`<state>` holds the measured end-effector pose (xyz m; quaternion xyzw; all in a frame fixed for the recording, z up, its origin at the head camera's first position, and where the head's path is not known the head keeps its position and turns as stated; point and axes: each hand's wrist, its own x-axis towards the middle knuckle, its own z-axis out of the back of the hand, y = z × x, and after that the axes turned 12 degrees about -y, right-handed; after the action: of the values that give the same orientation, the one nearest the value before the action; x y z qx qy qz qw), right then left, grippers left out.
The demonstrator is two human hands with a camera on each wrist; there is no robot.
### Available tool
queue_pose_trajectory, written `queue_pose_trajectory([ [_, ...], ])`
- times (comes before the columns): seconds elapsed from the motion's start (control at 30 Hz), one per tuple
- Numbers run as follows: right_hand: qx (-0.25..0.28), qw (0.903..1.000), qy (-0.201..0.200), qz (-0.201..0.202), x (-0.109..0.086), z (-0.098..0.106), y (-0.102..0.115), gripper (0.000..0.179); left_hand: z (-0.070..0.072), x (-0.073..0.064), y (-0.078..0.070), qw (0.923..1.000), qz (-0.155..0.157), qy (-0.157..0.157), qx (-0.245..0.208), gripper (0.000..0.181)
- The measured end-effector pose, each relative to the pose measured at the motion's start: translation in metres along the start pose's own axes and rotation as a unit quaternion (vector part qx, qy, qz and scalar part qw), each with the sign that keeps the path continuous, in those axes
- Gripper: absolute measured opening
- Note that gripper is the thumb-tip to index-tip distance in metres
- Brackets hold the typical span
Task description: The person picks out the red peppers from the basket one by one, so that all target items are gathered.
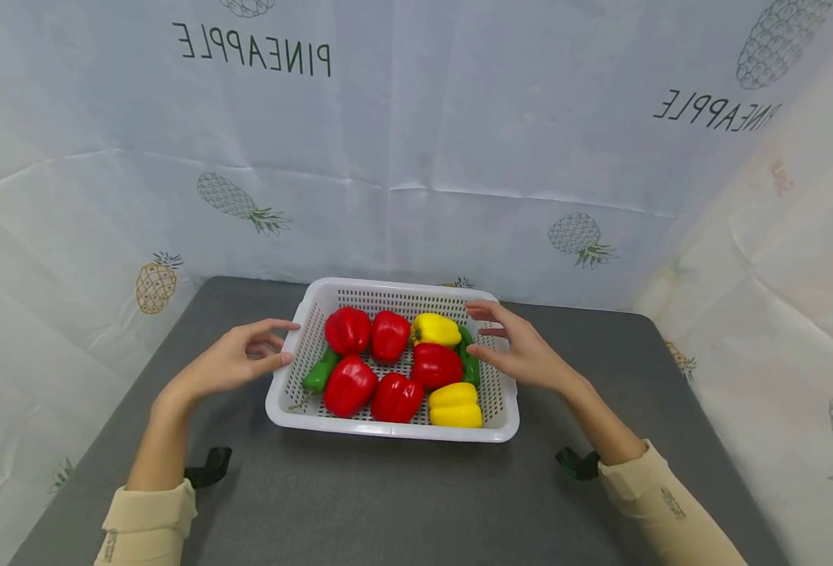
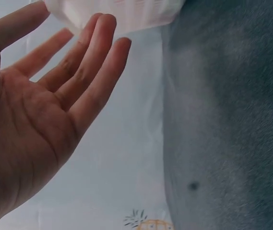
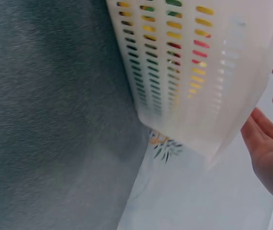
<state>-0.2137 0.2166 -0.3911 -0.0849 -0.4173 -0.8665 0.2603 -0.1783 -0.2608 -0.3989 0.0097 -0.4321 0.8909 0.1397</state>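
A white perforated plastic basket [image 1: 388, 428] sits on the table, holding several red bell peppers [image 1: 350, 386], two yellow ones [image 1: 455, 406] and green peppers [image 1: 321, 372] at either side. My left hand [image 1: 229, 360] is at the basket's left rim, fingertips right by the edge and fingers loosely bent. Over the right rim reaches my right hand [image 1: 522, 350], its fingers spread and thumb pointing inward near a green pepper [image 1: 469, 358]. In the left wrist view the palm is bare below the basket corner [image 2: 146, 14]. The right wrist view shows the slotted side wall [image 3: 198, 110] beside the right hand [image 3: 270, 148].
The dark grey table [image 1: 402, 495] extends around the basket. A pale cloth [image 1: 416, 149] printed with pineapples and mirrored lettering hangs behind and at both sides. Dark straps [image 1: 207, 467] stick out near both wrists, below beige sleeves [image 1: 151, 515].
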Motion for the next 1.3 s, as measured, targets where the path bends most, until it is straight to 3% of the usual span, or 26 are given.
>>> queue_pose_trajectory([
  [0.23,0.034,0.9937,0.104,-0.022,0.019,-0.007,0.013,0.072,-0.006,-0.003,0.002,0.9991,0.000,0.009,-0.041,0.055],
  [0.63,0.041,0.9645,0.253,-0.064,0.059,-0.008,0.021,0.062,-0.013,-0.007,0.007,0.9966,0.041,-0.019,-0.068,0.060],
  [0.77,0.027,0.9500,0.304,-0.065,0.076,-0.010,0.023,0.062,-0.015,-0.007,0.007,0.9958,0.051,-0.012,-0.075,0.062],
  [1.07,0.009,0.9048,0.417,-0.088,0.108,-0.016,0.027,0.066,-0.015,-0.007,0.007,0.9949,0.065,-0.007,-0.077,0.063],
  [1.3,0.034,0.8901,0.441,-0.109,0.117,-0.014,0.016,0.066,-0.016,-0.008,0.006,0.9944,0.069,-0.004,-0.080,0.064],
])
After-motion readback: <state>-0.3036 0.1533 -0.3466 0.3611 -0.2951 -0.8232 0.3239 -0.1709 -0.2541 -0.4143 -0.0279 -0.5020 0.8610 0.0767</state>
